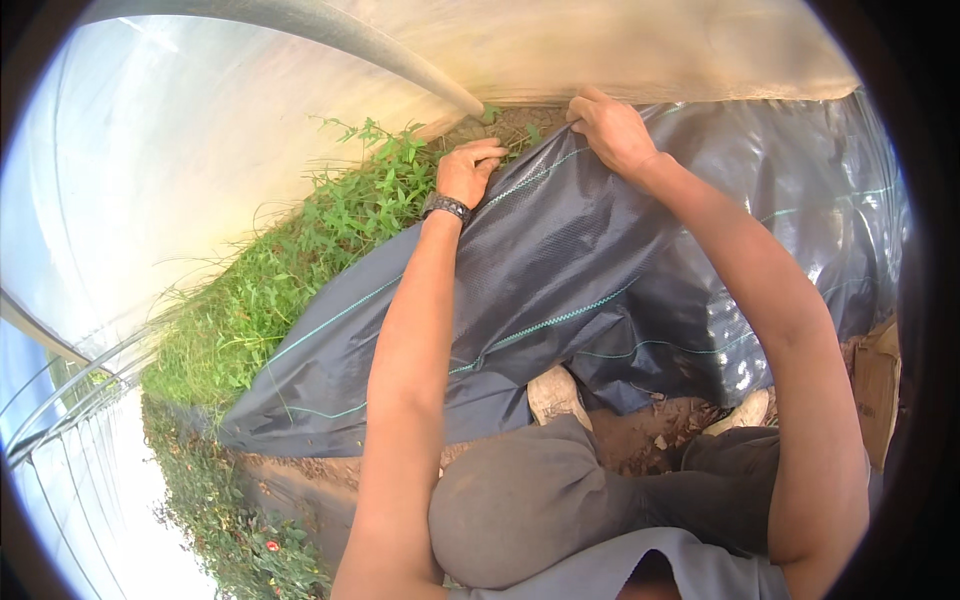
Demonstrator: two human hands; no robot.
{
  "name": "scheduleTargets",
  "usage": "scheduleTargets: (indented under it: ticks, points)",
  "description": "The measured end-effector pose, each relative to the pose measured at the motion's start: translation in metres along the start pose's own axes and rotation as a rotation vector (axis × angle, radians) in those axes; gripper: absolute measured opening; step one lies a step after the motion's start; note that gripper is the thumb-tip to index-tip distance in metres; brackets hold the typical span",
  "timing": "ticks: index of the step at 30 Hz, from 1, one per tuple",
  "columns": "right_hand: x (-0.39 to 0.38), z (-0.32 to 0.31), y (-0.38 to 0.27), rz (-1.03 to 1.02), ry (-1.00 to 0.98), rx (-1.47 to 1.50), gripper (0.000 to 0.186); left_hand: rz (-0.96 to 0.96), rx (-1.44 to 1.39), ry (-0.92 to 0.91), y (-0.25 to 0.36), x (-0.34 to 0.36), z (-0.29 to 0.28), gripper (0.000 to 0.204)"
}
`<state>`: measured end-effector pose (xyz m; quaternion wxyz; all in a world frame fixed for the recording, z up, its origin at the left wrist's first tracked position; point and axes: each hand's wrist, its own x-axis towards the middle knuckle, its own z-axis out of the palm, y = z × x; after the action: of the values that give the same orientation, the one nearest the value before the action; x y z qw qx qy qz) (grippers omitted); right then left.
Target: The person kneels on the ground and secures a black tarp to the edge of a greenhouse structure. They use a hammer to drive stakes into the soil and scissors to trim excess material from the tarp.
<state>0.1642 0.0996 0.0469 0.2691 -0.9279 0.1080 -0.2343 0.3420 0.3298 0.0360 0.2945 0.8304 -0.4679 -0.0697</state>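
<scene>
A sheet of black woven ground cover [560, 240] with green stitched lines lies in folds over the ground in front of me. My right hand [615, 132] pinches its far edge, close to the foot of the plastic wall, and the sheet is drawn up toward those fingers. To the left, my left hand [468, 174], with a dark band on the wrist, is just beyond the same edge, over bare soil and weeds. Its fingers reach rightward, slightly bent and apart from the thumb, with nothing visible in them.
Green weeds [330, 225] grow along the wall at left. A pale plastic wall [680, 50] and a curved pipe [350, 35] stand beyond. My shoe [557, 395] is by the sheet's near edge. A cardboard piece [876, 395] is at right, a flowering bush [250, 535] lower left.
</scene>
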Motion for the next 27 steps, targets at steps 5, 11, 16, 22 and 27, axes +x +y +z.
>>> scheduleTargets:
  ticks: [5, 11, 16, 22, 27]
  points:
    - [0.006, 0.002, 0.008, 0.087, 0.008, -0.024, 0.009, 0.061, 0.037, 0.181, 0.034, -0.011, -0.019, 0.023]
    - [0.006, 0.01, 0.006, 0.082, 0.082, -0.01, 0.008, 0.244, 0.203, 0.232, 0.08, -0.017, -0.037, 0.026]
    - [0.004, 0.008, 0.002, 0.044, 0.096, -0.007, 0.009, 0.163, 0.315, 0.113, 0.074, -0.013, -0.033, 0.032]
    - [0.0, 0.006, 0.005, 0.062, 0.11, 0.039, 0.008, 0.18, 0.423, 0.183, 0.083, -0.03, -0.042, 0.026]
    - [0.001, 0.006, 0.0, 0.069, 0.064, -0.026, 0.011, -0.011, 0.556, 0.103, 0.06, -0.067, -0.052, 0.019]
